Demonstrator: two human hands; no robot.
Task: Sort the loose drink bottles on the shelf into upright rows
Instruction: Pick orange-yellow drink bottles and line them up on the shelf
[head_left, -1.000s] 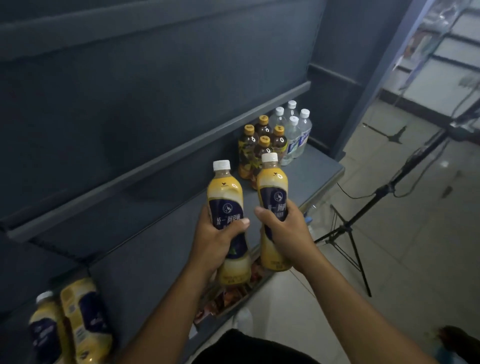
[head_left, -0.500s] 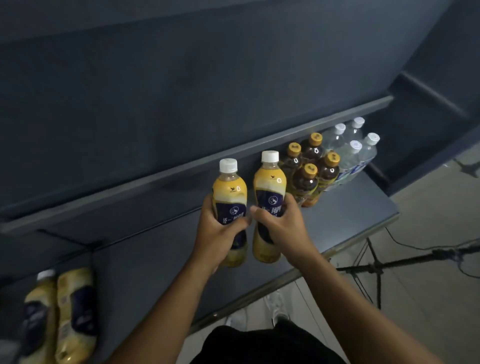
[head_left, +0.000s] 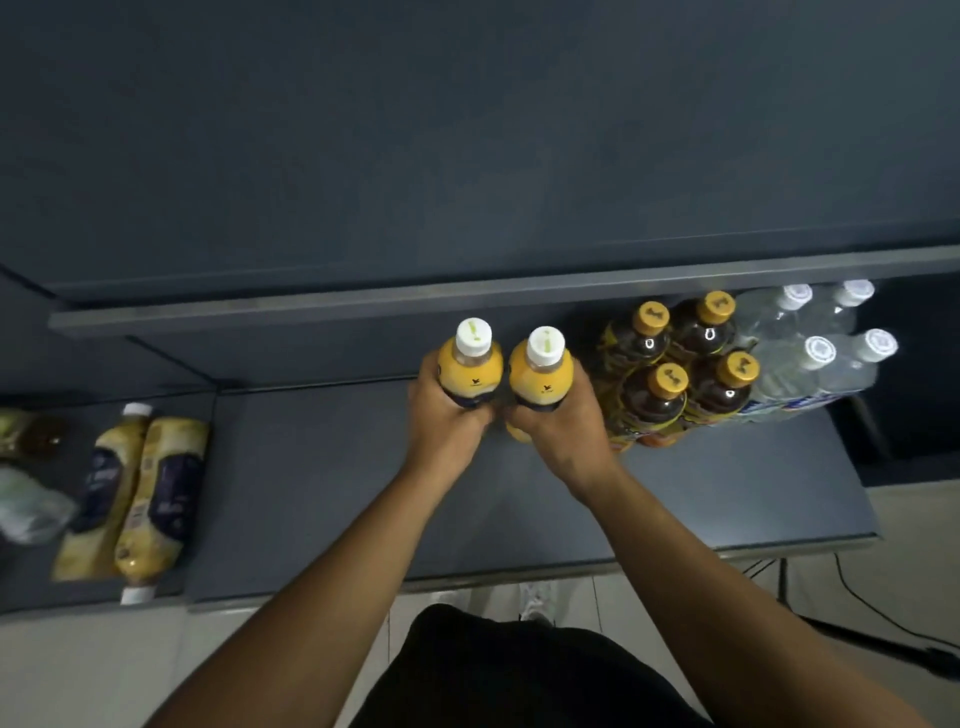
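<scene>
Dark shelf (head_left: 311, 467): left hand (head_left: 447, 415) grips yellow bottle (head_left: 470, 366), right hand (head_left: 558, 421) grips second yellow bottle (head_left: 543, 376), both upright.

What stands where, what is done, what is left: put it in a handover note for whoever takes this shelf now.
Hands: left hand grips the left yellow bottle, right hand grips the right yellow bottle; both upright, left of the tea bottles.
Done: four tea bottles and four water bottles stand in rows on the shelf at right.
Left: place these two, then stand up the two lying yellow bottles at far left; blurred items lie beyond them.
</scene>
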